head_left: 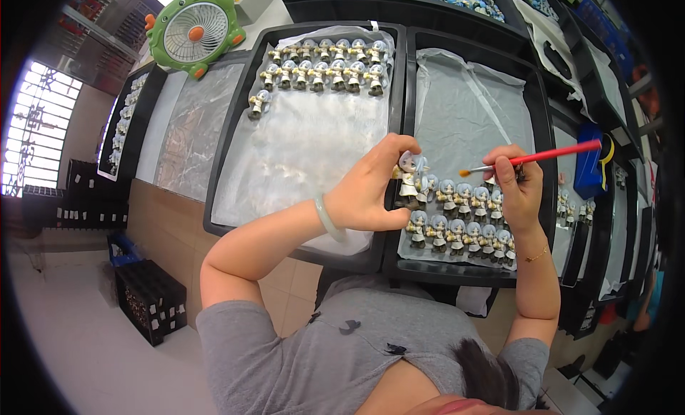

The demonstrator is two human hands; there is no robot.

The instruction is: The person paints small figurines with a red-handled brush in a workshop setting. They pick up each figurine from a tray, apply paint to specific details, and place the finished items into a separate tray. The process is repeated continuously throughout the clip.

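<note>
My left hand (360, 194) grips a small figurine (408, 181) upright between thumb and fingers, above the near left corner of the right tray (467, 104). It has pale hair, a white outfit and a dark base. My right hand (521, 194) pinches a red-handled paintbrush (560, 153). Its tan bristle tip points left toward the figurine, with a gap between them. Beneath my hands, two rows of similar figurines (457, 235) stand at the near end of the right tray; my right hand hides some. More figurines (335, 74) fill the far end of the left tray (300, 158).
A green animal-shaped fan (194, 34) stands at the far left. Beyond the trays, a black bin holds blue pieces (467, 0). More black trays and a blue holder (589, 169) lie to the right. A black crate (150, 301) sits on the floor at lower left.
</note>
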